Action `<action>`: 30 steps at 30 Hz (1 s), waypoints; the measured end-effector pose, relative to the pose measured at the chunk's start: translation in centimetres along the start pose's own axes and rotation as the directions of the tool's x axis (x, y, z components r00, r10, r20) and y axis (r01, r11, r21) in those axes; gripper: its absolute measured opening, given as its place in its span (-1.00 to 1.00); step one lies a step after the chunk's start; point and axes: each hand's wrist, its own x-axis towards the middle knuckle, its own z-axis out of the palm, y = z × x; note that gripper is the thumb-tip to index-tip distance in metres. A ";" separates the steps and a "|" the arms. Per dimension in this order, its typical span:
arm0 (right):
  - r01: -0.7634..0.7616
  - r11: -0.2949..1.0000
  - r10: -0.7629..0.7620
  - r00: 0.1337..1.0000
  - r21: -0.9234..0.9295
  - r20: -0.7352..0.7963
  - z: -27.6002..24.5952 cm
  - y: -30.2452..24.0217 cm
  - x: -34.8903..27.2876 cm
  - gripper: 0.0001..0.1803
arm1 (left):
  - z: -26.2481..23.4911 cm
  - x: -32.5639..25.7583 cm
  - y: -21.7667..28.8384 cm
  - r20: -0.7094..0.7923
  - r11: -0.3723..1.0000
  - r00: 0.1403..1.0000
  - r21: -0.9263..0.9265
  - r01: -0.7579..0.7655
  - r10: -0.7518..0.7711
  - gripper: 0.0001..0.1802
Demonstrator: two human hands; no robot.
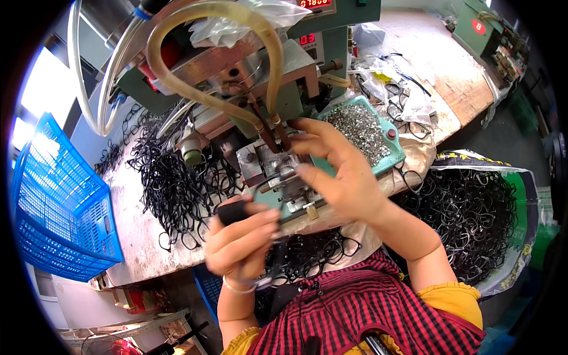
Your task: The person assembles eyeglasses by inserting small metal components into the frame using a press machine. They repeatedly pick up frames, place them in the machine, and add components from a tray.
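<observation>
My right hand reaches over the small metal fixture of a green bench machine, below its two brownish electrode-like arms. Its thumb and fingers are apart, close to the fixture, and I see nothing held between them. Nearer to me and on the left, my left hand is closed, its fingers curled and blurred by motion. A black sleeve wraps one of its fingers. Whatever it holds, if anything, I cannot make out. Black eyeglass frames lie just below the fixture, partly behind my left hand.
A heap of black eyeglass frames lies left of the machine. Right of it stands a teal tray of small metal parts. A large sack holds more frames. A blue basket stands far left. Yellowish hoses loop overhead.
</observation>
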 end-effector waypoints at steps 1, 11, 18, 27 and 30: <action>0.022 0.999 -0.020 0.999 -0.041 0.045 -1.1 -0.1 0.5 -0.48 | 0.5 0.6 0.0 0.115 0.999 0.993 0.033 -0.017 0.013 -0.88; 0.126 0.550 -0.333 0.940 -0.826 -0.078 -9.1 11.2 -0.1 -0.81 | 2.1 0.6 -2.3 0.289 0.969 0.945 0.144 -0.202 0.155 -0.79; 0.333 0.450 -0.325 0.925 -0.829 0.196 -7.2 11.2 2.5 -0.88 | 1.6 -0.3 -2.9 0.345 0.953 0.917 0.150 -0.265 0.200 -0.62; 0.140 0.418 -0.310 0.951 -0.898 0.003 -9.0 10.4 -0.4 -0.75 | -2.4 -5.2 -0.2 -0.145 0.819 0.987 0.573 0.022 0.075 -0.83; 0.156 0.468 -0.357 0.934 -0.870 -0.024 -9.5 10.7 -0.1 -0.82 | -6.6 -3.1 -1.1 -0.467 0.699 0.884 0.640 0.319 0.024 -0.83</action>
